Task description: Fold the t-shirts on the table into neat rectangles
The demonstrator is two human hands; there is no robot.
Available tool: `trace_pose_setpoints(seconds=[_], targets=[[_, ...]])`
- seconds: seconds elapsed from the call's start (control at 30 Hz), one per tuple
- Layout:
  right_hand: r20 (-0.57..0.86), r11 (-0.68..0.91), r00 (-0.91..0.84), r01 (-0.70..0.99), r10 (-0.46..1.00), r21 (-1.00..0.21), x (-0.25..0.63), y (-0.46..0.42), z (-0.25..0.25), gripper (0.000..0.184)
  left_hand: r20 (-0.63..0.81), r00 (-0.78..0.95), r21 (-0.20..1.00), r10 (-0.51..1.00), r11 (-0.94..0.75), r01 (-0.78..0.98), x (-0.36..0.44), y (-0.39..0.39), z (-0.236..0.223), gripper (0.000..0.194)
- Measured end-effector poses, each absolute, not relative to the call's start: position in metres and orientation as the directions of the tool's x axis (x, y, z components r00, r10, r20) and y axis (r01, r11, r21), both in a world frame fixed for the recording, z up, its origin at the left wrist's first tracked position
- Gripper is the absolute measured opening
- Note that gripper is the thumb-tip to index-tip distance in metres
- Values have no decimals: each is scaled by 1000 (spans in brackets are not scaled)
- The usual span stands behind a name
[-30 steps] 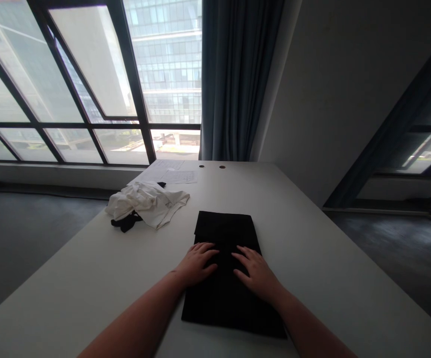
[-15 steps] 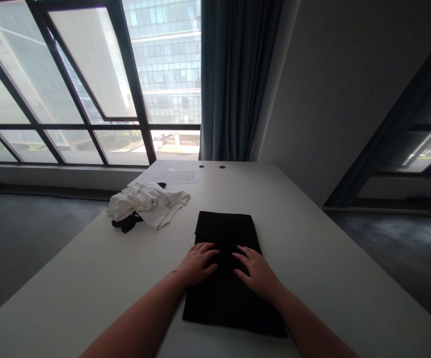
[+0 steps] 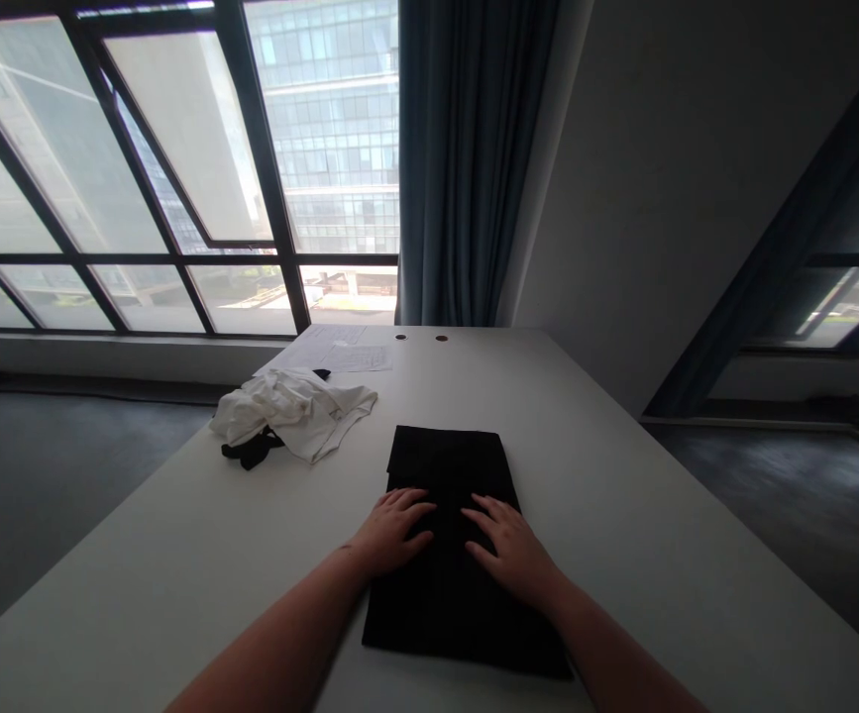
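A folded piece of black cloth (image 3: 448, 458), roughly a long rectangle, lies flat on the white table (image 3: 251, 564). Both hands rest on top of it, palms down. My left hand (image 3: 397, 530) covers part of its left edge with the fingers spread. Opposite it, my right hand (image 3: 507, 545) lies over the right edge, fingers also apart. A gap of black cloth shows between the two sets of fingertips. What kind of garment the cloth is, if any, I cannot make out.
Left of the cloth, a crumpled white garment (image 3: 291, 408) lies with a black piece (image 3: 252, 450) sticking out. Sheets of paper (image 3: 347, 355) are at the table's far left corner. Two round holes sit near the far edge. A blue curtain (image 3: 466, 158) hangs behind.
The view has tilted up very slightly, so everything sits a little lower. Both hands stay in place on the black cloth.
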State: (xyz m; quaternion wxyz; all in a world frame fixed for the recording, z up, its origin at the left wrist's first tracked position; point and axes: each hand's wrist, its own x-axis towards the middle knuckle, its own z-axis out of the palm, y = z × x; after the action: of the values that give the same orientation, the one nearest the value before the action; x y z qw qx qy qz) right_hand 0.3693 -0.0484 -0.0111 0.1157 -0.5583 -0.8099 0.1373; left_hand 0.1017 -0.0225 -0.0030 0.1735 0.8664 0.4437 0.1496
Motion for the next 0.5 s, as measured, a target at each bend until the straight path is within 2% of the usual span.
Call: trace_pose_setpoints(seconds=[0.5], targets=[[32,341,-353,871,935,-355,370,-49,-9,55,115,560,430,821,-549,717,101,-21,-9,48]])
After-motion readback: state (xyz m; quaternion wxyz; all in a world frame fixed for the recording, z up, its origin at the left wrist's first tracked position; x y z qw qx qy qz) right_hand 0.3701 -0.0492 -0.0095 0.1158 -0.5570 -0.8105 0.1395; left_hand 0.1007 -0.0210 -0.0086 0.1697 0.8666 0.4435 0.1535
